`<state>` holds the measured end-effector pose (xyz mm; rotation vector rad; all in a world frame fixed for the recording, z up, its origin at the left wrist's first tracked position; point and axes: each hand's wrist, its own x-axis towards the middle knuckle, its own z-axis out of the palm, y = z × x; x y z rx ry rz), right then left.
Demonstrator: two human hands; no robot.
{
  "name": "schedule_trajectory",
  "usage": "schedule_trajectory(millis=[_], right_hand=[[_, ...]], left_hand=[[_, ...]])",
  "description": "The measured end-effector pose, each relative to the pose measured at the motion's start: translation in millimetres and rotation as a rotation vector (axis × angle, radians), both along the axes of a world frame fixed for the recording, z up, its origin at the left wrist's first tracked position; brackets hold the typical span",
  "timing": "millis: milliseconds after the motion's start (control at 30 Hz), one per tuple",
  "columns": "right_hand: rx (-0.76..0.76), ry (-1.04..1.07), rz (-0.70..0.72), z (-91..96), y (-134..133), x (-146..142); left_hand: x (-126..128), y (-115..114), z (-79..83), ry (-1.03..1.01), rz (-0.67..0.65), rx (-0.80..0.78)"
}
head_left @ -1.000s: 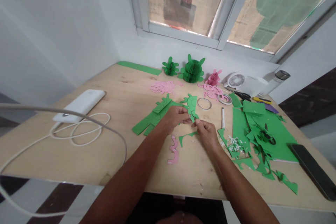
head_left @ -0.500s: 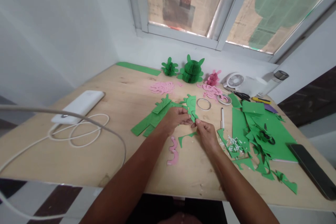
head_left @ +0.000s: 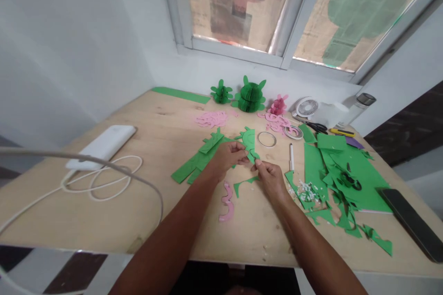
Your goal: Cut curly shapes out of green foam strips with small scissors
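The left hand point(head_left: 226, 160) and right hand point(head_left: 272, 177) both pinch a green cutout point(head_left: 249, 139); a pink wavy strip point(head_left: 227, 200) lies at its seven o'clock on the desk point(head_left: 155, 124).

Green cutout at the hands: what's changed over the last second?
The view drifted, so most things appear slightly lower and further left. No grasp visibly changed: the left hand and right hand still hold the green cutout; the pink strip lies as before.
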<state>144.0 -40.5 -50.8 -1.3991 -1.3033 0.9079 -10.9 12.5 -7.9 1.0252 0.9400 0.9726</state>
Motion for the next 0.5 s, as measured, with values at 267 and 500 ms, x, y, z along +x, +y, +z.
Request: schedule_trajectory(millis=[267, 500], right_hand=[[0.005, -0.016, -0.011, 1.0, 0.1, -0.7], [-0.001, 0.041, 0.012, -0.8, -0.1, -0.7]], left_hand=[[0.8, -1.3, -2.3, -0.005, 0.017, 0.041], [0.7, -0.7, -3.9, -0.043, 0.004, 0.016]])
